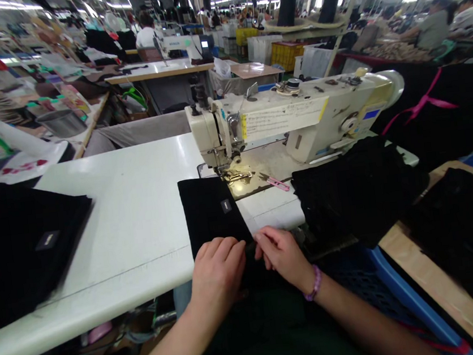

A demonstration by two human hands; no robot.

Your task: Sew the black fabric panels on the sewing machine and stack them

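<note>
White desk (138, 211) spanning the frame, one only, carrying everything below. One cream industrial sewing machine (298, 119) at the far middle, head to the left, needle area over the plate. Folded black stack (22, 247) flat at the desk's left end, well apart from the machine, probably parked clear of the working patch; one small label (47, 240) on top. Loose black heap (358, 192) just right of the machine bed, slumped over the desk edge above a blue crate (403, 289), likely kept within reach of the right side. Two bulk lots of black cloth counted, plus one single black fabric piece (210, 212) lying flat mid-desk, far end close to the presser foot, near end hanging over the desk edge toward the body; apparently lined up with the needle. Left hand (217, 271) palm down on the near edge, fingers curled closed over the cloth, seemingly pinning it flat. Right hand (283, 255) just beside, fingertips pinched on the same edge; thumb side hidden. Two hands, both on the one piece. One purple bracelet (315, 285) on the right wrist. One pink thread snips (277, 183) on the machine bed, between piece and heap. One woven tag (226, 205) on the piece, face up.
</note>
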